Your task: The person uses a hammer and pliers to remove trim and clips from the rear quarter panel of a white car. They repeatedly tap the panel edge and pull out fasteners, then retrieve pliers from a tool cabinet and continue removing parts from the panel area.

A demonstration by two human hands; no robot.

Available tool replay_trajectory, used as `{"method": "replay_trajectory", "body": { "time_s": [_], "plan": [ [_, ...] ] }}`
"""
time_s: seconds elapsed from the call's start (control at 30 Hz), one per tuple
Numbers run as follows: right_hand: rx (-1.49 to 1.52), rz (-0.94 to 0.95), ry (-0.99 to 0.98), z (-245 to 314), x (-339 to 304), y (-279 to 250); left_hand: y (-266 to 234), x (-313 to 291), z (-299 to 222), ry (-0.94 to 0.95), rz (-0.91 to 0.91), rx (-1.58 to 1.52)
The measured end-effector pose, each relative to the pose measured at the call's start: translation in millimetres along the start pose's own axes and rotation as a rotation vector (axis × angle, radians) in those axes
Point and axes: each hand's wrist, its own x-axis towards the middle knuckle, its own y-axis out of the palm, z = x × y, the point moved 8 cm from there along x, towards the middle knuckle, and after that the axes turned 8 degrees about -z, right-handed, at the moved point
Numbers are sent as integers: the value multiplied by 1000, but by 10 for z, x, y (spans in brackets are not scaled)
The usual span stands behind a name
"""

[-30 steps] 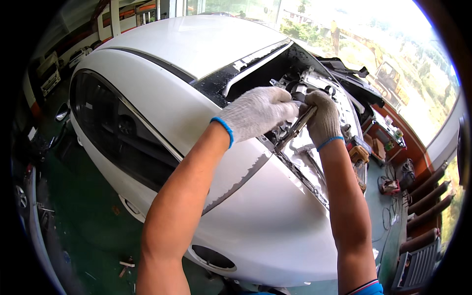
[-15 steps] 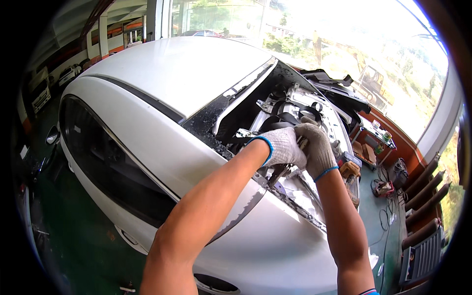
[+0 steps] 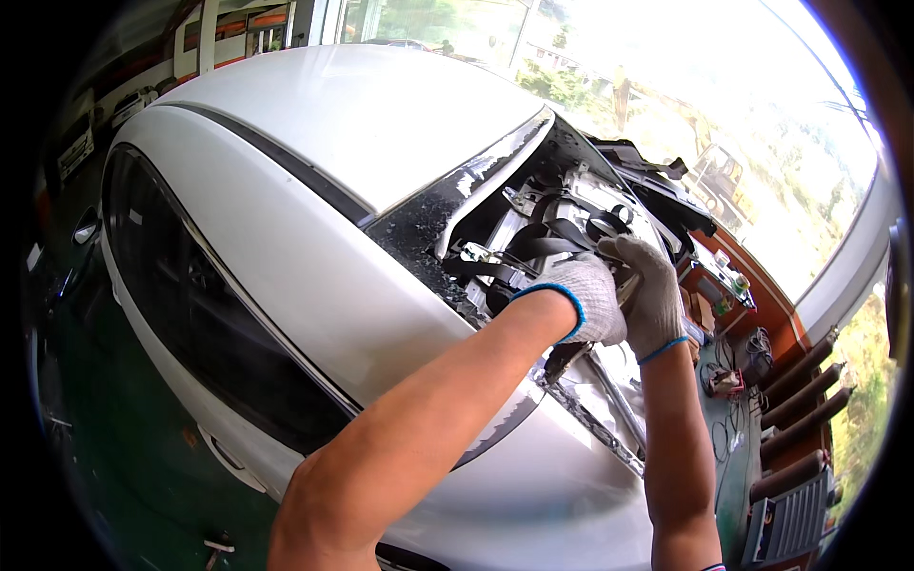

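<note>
My left hand (image 3: 594, 303), in a light knit glove with a blue cuff, is closed over the open rear of a white car (image 3: 381, 285). Its fingertips and whatever they grip are hidden from me. Close against it, my right hand (image 3: 651, 303), gloved alike, has its fingers bent toward the left hand around something I cannot make out. Just beneath the left hand a dark piece (image 3: 564, 362) shows beside the body edge. Black belts (image 3: 547, 243) lie over bare silvery metal beyond the hands.
Broken dark glass (image 3: 409, 236) clings along the rear window opening. Black trim parts (image 3: 647, 171) lie past the car's far side. To the right are a cluttered bench (image 3: 724, 276), cables on the floor (image 3: 725, 419) and several dark cylinders (image 3: 800, 395).
In the picture, both hands have shifted slightly right and down, staying close together. The right hand's fingers look straighter than before. My view has also shifted over the car.
</note>
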Motion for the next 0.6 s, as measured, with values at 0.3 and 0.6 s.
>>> {"method": "replay_trajectory", "body": {
  "time_s": [0.3, 0.6],
  "plan": [
    [-44, 26, -45, -158, 249, -112, 46, 200, -52, -36, 3, -75],
    [-132, 98, 30, 101, -75, 120, 212, 276, -142, 192, 4, 339]
  ]
}}
